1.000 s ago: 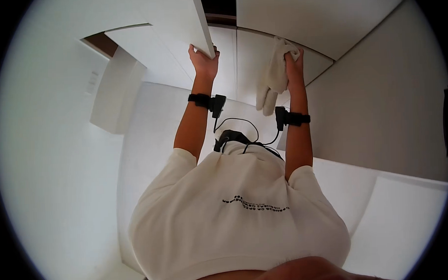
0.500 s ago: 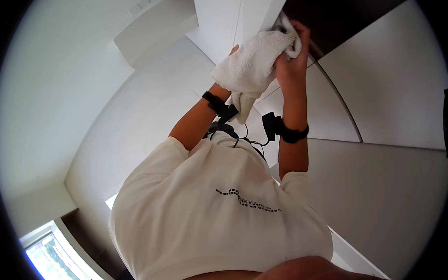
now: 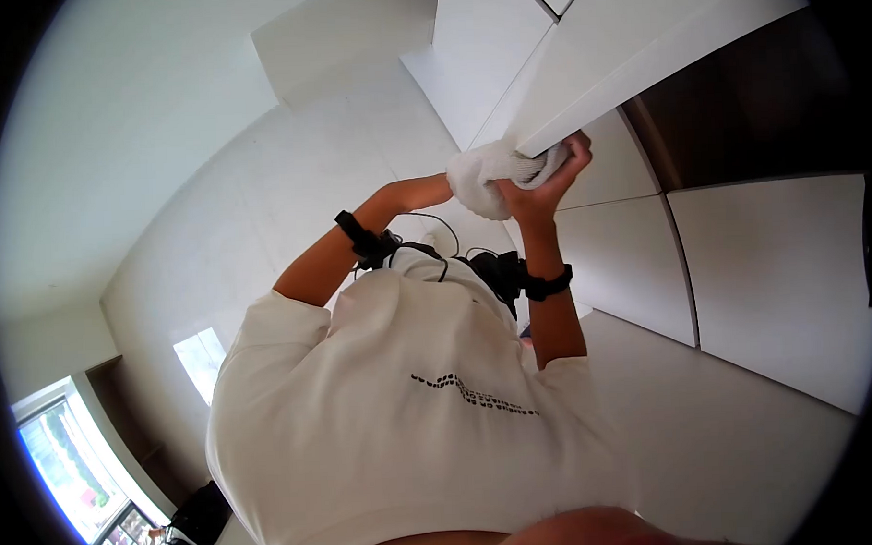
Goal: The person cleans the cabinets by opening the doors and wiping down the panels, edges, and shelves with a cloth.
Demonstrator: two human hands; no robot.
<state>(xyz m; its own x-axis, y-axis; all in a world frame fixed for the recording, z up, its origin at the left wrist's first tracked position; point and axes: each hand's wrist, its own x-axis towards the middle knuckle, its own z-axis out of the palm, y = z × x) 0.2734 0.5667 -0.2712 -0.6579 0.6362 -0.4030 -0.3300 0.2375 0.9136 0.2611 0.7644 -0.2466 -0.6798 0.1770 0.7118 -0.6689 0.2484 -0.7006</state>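
A white terry towel [image 3: 486, 179] is bunched around the near corner of a white cabinet panel [image 3: 659, 58]. My right hand [image 3: 539, 197] is closed on the towel's right side, its thumb and fingers bent around the cloth at the panel's edge. At the towel's left side is my left hand [image 3: 435, 189], holding the cloth from behind; the towel covers its fingers. Both wrists wear black straps with small devices and cables.
Right of the panel is a dark cabinet opening [image 3: 747, 98]. White cabinet fronts [image 3: 782, 270] line the right side. Pale floor [image 3: 251, 212] stretches to the left. A bright window [image 3: 73, 468] and dark objects [image 3: 200, 516] stand at the lower left.
Both hands and the towel have come closer to my body. The towel is more tightly bunched, with no end hanging. More of the panel and dark opening shows.
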